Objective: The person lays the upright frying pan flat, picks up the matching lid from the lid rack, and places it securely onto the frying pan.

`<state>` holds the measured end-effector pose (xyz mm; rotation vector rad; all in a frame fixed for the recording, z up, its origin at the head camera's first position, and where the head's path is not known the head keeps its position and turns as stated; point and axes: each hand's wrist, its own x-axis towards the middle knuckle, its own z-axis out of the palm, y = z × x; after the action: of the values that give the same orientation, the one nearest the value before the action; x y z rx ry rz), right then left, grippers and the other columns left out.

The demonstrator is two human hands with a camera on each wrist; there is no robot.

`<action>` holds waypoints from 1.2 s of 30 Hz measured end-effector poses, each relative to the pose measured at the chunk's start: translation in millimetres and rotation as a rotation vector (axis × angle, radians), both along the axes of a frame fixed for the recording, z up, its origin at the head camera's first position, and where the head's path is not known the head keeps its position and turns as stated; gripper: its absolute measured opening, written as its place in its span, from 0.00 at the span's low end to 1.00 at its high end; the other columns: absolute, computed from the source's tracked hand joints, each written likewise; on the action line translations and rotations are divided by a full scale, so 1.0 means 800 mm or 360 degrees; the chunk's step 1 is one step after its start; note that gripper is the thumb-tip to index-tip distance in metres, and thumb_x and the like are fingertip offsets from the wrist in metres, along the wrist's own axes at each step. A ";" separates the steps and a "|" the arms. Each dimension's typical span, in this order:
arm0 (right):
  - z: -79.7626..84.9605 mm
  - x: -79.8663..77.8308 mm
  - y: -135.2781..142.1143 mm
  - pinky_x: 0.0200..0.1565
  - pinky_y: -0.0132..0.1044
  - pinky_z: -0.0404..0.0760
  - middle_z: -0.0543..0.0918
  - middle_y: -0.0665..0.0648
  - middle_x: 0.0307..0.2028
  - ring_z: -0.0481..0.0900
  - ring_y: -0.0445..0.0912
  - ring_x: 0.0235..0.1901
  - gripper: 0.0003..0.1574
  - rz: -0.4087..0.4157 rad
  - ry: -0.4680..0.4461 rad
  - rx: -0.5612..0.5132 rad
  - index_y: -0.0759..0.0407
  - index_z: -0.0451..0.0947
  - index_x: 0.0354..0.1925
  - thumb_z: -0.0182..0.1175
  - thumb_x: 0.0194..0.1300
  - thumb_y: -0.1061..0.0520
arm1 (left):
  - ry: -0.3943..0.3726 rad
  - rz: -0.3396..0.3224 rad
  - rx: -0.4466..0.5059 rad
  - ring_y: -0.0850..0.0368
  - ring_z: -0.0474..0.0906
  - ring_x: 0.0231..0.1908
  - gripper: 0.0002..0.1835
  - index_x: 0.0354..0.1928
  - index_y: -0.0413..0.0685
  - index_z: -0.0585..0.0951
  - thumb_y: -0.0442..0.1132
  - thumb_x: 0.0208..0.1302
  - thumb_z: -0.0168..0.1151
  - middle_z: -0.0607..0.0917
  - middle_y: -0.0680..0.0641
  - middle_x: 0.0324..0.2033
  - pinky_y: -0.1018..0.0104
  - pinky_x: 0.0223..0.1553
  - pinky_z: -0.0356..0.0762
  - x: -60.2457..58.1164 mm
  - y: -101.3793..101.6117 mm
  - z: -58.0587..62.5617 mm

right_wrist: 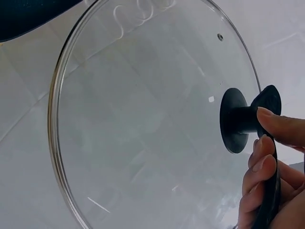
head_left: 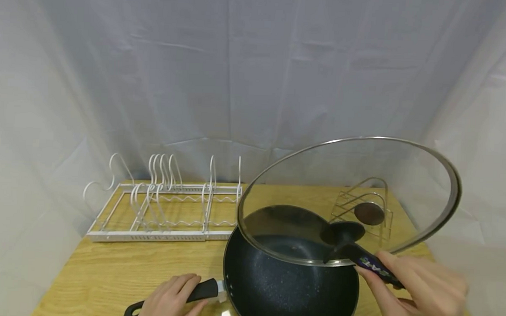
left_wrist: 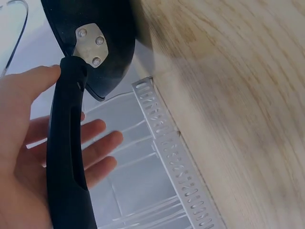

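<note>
A dark speckled wok (head_left: 290, 289) stands at the table's front. My left hand (head_left: 170, 298) holds its black handle (head_left: 202, 290) from above; in the left wrist view the thumb (left_wrist: 45, 78) lies along the handle near the riveted bracket (left_wrist: 91, 45), and the fingers bend loosely on the far side. My right hand (head_left: 430, 289) grips the long black knob (head_left: 372, 262) of a glass lid (head_left: 319, 174). The lid is tilted up, metal-rimmed, and overlaps the wok's far half in the head view. In the right wrist view, thumb and fingers wrap the knob (right_wrist: 269, 157).
A white wire dish rack (head_left: 150, 238) with upright loops stands at the back left. At the back right, seen through the glass, is a small wire stand (head_left: 339, 205) with a round brown disc (head_left: 369, 213). Pale curtains (head_left: 255, 83) surround the wooden table (head_left: 106, 274).
</note>
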<state>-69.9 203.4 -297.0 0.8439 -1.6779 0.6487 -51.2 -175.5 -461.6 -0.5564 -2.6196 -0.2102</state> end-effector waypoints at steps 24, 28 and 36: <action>-0.002 -0.008 0.015 0.25 0.21 0.76 0.86 0.50 0.26 0.81 0.34 0.23 0.20 0.0084 -0.0713 0.0214 0.58 0.85 0.31 0.77 0.41 0.48 | 0.0022 0.0007 0.0163 0.69 0.73 0.23 0.20 0.35 0.53 0.83 0.54 0.41 0.75 0.81 0.58 0.26 0.74 0.22 0.72 0.006 0.001 0.000; -0.001 -0.015 0.018 0.21 0.21 0.73 0.85 0.47 0.26 0.78 0.30 0.20 0.25 0.0045 -0.0962 0.0252 0.54 0.86 0.33 0.80 0.28 0.59 | 0.0021 0.0016 0.0169 0.69 0.73 0.23 0.20 0.34 0.54 0.83 0.53 0.39 0.76 0.80 0.59 0.25 0.74 0.22 0.72 0.006 0.002 0.000; 0.000 -0.033 0.014 0.15 0.25 0.69 0.84 0.43 0.26 0.71 0.32 0.16 0.19 -0.0043 -0.1466 0.0334 0.51 0.86 0.34 0.78 0.39 0.51 | -0.0134 0.0114 0.0173 0.70 0.73 0.24 0.18 0.33 0.55 0.82 0.52 0.41 0.76 0.80 0.61 0.25 0.72 0.25 0.74 0.008 0.006 0.004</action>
<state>-96.1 214.8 -296.9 0.6982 -2.6133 0.9327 -44.8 -170.6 -458.2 -0.4243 -2.6845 -0.3576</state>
